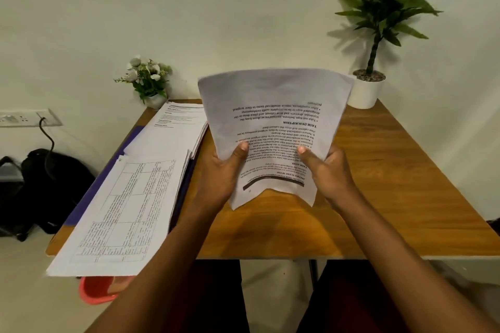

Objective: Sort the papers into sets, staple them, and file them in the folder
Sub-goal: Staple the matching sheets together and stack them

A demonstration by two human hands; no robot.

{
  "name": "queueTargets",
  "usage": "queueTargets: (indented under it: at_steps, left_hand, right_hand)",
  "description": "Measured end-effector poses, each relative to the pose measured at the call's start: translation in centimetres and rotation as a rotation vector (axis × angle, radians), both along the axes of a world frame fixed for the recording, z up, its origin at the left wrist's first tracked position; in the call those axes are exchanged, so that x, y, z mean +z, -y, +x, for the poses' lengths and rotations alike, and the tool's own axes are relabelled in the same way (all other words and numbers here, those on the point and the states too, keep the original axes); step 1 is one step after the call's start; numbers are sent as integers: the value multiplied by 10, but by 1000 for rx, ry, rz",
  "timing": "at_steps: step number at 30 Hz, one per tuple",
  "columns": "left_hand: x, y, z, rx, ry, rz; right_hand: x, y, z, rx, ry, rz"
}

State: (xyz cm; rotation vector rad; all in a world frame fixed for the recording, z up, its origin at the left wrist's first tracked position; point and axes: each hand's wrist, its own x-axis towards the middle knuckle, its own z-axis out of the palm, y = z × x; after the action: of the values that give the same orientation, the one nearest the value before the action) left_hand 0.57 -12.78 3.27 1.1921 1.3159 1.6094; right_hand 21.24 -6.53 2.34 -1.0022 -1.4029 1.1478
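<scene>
Your left hand (223, 173) and right hand (328, 174) each clamp the near edge of the white printed paper sheaf (273, 116), thumbs on top. The sheaf is raised above the brown wooden table (378, 184), with its print upside down. At nine o'clock of it, white paper stacks (130, 211) lie on a purple folder (86, 194).

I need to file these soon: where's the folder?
In the head view, the purple folder lies along the left edge of the table, under the paper stacks, left of the held sheets.

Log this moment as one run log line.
phase: sorting | left hand: grips held papers | right hand: grips held papers | paper stacks: left on table
</scene>
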Motion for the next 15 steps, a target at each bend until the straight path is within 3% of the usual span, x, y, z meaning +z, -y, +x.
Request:
queueTargets:
  at_steps: [15]
  left_hand:
    - [-17,17,6,-50,-34,-99]
  right_hand:
    - [-28,15,-2,-13,101,-84]
